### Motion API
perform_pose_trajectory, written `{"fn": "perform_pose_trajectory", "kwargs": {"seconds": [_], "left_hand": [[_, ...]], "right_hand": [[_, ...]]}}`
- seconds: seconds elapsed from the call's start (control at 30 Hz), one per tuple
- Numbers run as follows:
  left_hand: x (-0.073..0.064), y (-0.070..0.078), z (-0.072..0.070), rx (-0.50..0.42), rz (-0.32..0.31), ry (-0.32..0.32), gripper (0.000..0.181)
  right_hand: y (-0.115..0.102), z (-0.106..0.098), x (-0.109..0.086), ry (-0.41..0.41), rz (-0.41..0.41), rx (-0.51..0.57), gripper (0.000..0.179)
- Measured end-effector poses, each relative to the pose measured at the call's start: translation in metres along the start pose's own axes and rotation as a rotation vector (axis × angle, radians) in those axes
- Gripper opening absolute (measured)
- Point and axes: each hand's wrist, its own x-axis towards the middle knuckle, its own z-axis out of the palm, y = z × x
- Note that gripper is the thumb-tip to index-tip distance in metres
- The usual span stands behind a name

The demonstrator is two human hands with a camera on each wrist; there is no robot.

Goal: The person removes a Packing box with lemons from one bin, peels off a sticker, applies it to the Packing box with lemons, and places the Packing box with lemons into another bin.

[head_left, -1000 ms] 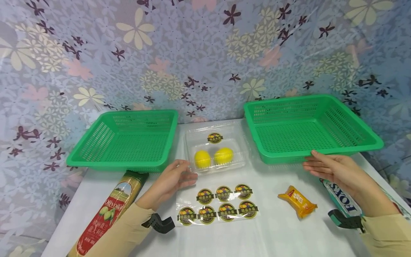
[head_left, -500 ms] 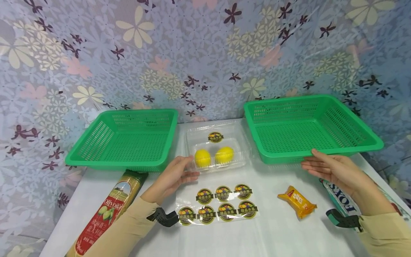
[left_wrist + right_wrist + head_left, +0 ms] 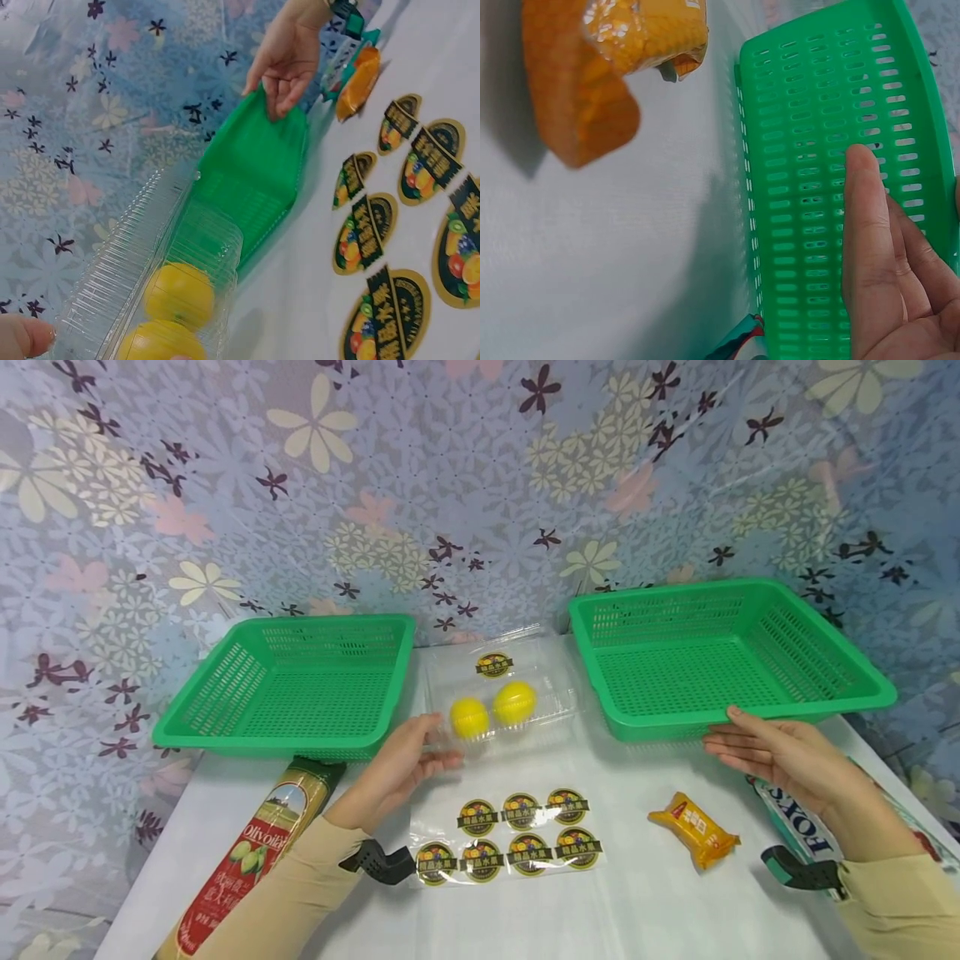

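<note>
My left hand [image 3: 401, 768] grips the left side of a clear plastic clamshell box [image 3: 551, 672] with two yellow lemons [image 3: 514, 702] inside. In the left wrist view, its thumb [image 3: 26, 335] is at the box's edge and a fingertip shows low in the frame. A round fruit sticker [image 3: 494, 665] is on the lid. The box tilts, its right side toward the right green basket [image 3: 750, 718]. At that basket's front rim is my right hand [image 3: 795, 760], fingers nearly straight along the outer wall, thumb at the rim.
A second green basket [image 3: 285, 743] stands at left, with a spaghetti packet [image 3: 255, 852] before it. A clear sheet with several round stickers [image 3: 531, 854] lies front centre. An orange snack packet [image 3: 696, 831] and a green FOX'S pack [image 3: 798, 818] lie at right.
My left hand has moved in to the clamshell box and taken hold of its side. The box has since tilted and shifted slightly up and left. The right hand stays at the basket.
</note>
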Motion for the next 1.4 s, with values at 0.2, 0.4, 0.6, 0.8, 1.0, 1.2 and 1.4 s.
{"fn": "perform_pose_trajectory", "kwargs": {"seconds": [0.2,0.4,0.6,0.8,1.0,1.2,1.4], "left_hand": [[-0.004,0.011,0.003,-0.020,0.003,-0.009,0.040],[-0.008,0.025,0.007,-0.008,0.020,-0.030,0.045],[-0.008,0.039,0.010,-0.015,0.033,-0.041,0.039],[-0.006,0.051,0.016,-0.003,0.028,-0.040,0.030],[-0.004,0.062,0.025,-0.034,0.011,-0.076,0.022],[0.002,0.073,0.038,-0.034,-0.002,-0.121,0.028],[0.010,0.084,0.060,-0.011,-0.010,-0.158,0.027]], "right_hand": [[-0.001,0.000,0.000,-0.002,-0.005,0.009,0.028],[0.000,0.000,-0.001,-0.001,-0.005,0.009,0.028],[0.001,-0.001,-0.001,-0.004,0.004,0.011,0.029],[0.002,-0.001,-0.001,-0.005,-0.004,0.002,0.029],[0.001,-0.002,-0.001,-0.004,-0.010,0.005,0.029],[0.001,0.000,0.000,0.019,0.004,-0.028,0.048],[0.002,0.001,0.001,0.028,0.010,-0.022,0.054]]}}
